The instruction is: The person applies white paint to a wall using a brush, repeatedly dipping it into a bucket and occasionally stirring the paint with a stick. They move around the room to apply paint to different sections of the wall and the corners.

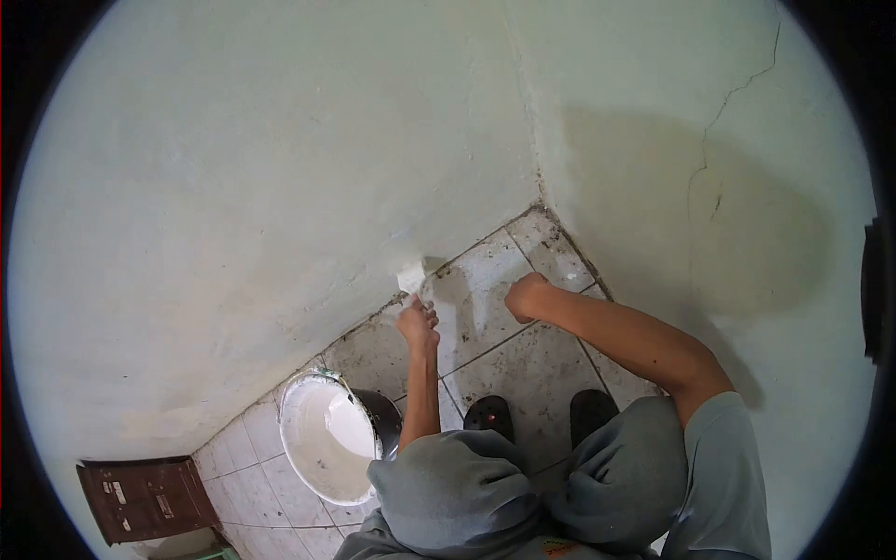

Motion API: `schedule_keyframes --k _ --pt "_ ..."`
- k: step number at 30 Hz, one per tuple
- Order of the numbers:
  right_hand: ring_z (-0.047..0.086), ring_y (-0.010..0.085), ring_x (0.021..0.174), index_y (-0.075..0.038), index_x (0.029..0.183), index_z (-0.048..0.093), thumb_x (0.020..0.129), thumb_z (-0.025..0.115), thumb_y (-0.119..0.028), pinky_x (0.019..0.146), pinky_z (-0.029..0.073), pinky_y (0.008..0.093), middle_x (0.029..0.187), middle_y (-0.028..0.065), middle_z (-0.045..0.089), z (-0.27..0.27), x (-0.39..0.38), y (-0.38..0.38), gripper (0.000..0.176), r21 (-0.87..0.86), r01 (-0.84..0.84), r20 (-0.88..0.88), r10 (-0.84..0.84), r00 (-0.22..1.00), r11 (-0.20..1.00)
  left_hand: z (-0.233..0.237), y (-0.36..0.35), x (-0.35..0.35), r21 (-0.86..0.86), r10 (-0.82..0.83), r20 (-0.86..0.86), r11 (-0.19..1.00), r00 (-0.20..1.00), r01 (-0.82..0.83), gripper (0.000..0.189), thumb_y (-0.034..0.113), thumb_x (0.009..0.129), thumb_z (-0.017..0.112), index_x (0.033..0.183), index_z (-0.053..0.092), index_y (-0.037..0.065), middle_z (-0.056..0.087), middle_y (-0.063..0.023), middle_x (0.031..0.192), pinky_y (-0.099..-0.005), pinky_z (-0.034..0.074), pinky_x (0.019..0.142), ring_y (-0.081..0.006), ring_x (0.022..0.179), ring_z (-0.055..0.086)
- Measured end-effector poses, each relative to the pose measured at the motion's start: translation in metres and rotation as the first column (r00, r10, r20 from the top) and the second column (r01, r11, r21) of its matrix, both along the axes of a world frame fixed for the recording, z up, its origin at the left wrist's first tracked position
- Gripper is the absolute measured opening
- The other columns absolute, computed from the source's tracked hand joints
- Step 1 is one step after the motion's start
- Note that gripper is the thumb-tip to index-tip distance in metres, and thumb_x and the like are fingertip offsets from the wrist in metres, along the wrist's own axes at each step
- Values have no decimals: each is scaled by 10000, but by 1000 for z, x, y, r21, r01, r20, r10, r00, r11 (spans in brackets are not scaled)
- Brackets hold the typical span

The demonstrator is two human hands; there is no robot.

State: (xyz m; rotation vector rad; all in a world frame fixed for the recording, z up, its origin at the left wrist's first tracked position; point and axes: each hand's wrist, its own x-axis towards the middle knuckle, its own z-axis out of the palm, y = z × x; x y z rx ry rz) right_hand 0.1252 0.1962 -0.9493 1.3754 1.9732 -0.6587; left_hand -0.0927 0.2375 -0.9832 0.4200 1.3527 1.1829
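Note:
My left hand (418, 322) is closed around the handle of a paintbrush. The wide white head of the paintbrush (412, 276) is against the bottom of the left wall (280, 205), just above the floor line. To the right, my right hand (529, 297) is curled into a fist above the tiles, near the corner, with nothing showing in it. A dark bucket (383, 420) with a white-smeared rim stands by my left forearm. Inside it lies whitish paint (327, 448).
Dirty white floor tiles (485, 280) meet both walls in a grimy corner. The right wall (644, 56) has a long crack. My dark clogs (593, 415) are on the tiles. A brown plastic object (149, 501) is at the lower left.

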Motion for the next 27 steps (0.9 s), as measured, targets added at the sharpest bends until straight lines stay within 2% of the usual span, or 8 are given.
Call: schedule_keyframes --k 4,7,11,16,18,21,25,27 --pt "630 267 854 -66 1014 642 713 592 -128 636 518 396 1050 80 618 18 -8 8 311 -38 -7 19 8 1000 999 132 -21 36 265 22 -84 964 996 1 119 134 890 511 894 503 15 544 -89 694 -186 255 359 -82 456 421" --pt "630 271 841 -61 1002 642 711 598 -128 633 517 396 1030 87 619 19 -14 6 301 -18 -14 -8 14 1000 1000 222 -30 40 516 6 -100 855 995 47 131 141 896 498 918 508 13 547 -80 694 -170 258 376 -73 465 417" --pt "633 270 832 -62 985 650 712 597 -125 632 518 394 1019 94 622 19 -17 6 285 -54 -58 -26 57 998 997 256 -19 36 685 -72 -95 719 993 117 131 144 895 506 905 504 13 549 -82 690 -167 257 374 -70 467 426" --pt "633 260 853 -73 995 650 721 588 -127 641 521 400 1014 87 629 18 -9 10 286 -23 -16 -29 15 999 1000 148 1 50 558 84 -105 830 991 -11 119 134 888 523 838 504 28 515 -52 613 -187 251 343 -78 415 406" --pt "632 257 868 -75 1004 646 723 587 -132 648 521 406 1012 81 632 24 -4 6 292 -11 -6 -11 6 1000 1000 80 -5 49 465 87 -216 885 973 24 185 202 883 529 781 515 48 509 -32 592 -224 278 352 -97 424 419" --pt "632 257 874 -72 1010 642 725 586 -136 644 522 407 1023 77 630 8 1 3 298 -32 13 12 -13 1000 999 -10 -19 37 214 0 -157 976 988 34 228 204 876 544 709 472 66 491 -37 580 -236 273 345 -112 409 408" --pt "629 254 881 -78 1015 640 731 584 -142 639 522 412 1033 74 627 2 5 -2 296 -68 -13 51 17 999 998 -52 -33 31 -86 108 -119 989 987 -119 239 141 862 562 676 441 51 469 -42 552 -224 263 325 -107 398 411" --pt "627 252 885 -83 1021 638 732 586 -143 639 521 412 1036 71 626 6 7 -4 300 -63 -17 42 20 999 998 -60 -29 25 -81 68 -137 993 988 -80 209 157 871 543 721 457 40 495 -72 604 -228 255 334 -122 413 408"
